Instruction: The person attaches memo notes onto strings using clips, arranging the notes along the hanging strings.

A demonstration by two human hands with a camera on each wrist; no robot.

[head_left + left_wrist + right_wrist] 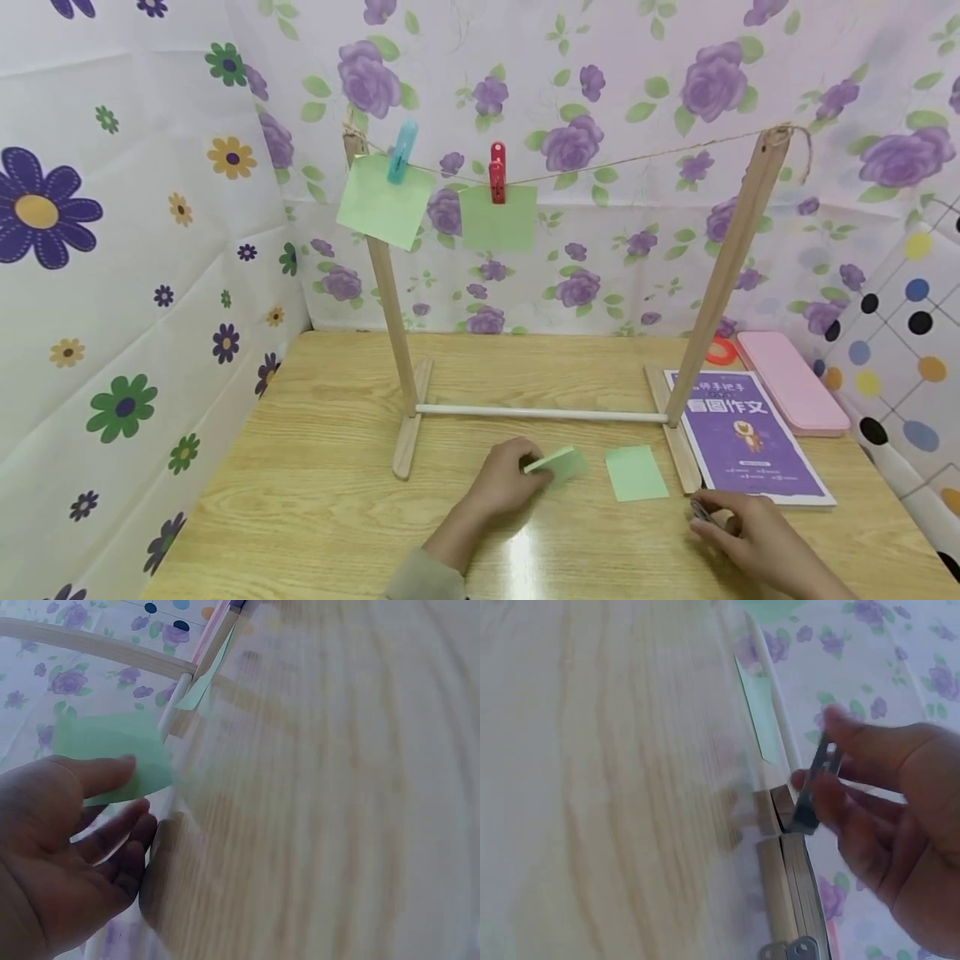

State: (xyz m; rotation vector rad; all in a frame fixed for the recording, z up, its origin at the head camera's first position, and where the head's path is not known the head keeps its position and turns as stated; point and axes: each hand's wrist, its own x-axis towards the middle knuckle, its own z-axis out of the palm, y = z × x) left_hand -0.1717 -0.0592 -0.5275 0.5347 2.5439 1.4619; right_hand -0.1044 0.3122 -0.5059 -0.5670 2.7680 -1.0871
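My left hand (501, 482) pinches a light green sticky note (112, 746) between thumb and fingers, just above the table. Another green sticky note (636, 473) lies flat between my hands. At the right, my right hand (768, 537) holds a grey clothes peg (821, 784) by its fingertips, close to the foot of the wooden stand. Two green notes hang from a twine line (637, 157): the left note (384, 204) under a blue clothes peg (402, 152), the other note (498, 221) under a red clothes peg (498, 172).
The wooden stand's left post (392, 317) and right post (727, 275) are joined low down by a white rod (540, 412). A purple book (750, 442), a pink case (791, 383) and an orange ring (722, 351) lie at the right. Floral cloth (577, 283) hangs behind.
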